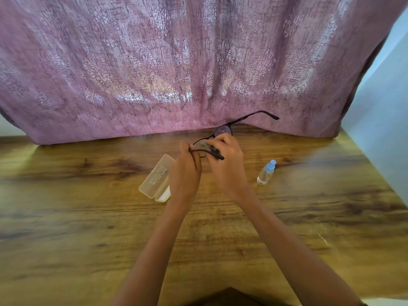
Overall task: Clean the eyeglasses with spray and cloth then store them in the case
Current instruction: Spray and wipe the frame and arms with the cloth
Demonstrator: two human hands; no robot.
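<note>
Bare forearms are raised over the wood-grain table (309,217). Dark thin-framed eyeglasses (223,130) are pinched by the closed left hand (185,171); a grey cloth (208,146) is pressed on a lens by the closed right hand (227,164). Translucent case (154,175) lies open just left; clear blue-capped spray bottle (266,172) stands right.

Dark-framed eyeglasses (223,130) held aloft, temples open, one pointing to 2 o'clock. Grey cloth (208,146) bunched vs. a lens. Translucent case (155,175) open at 9 o'clock; clear spray bottle (266,172) w/ blue cap upright at 4 o'clock.
</note>
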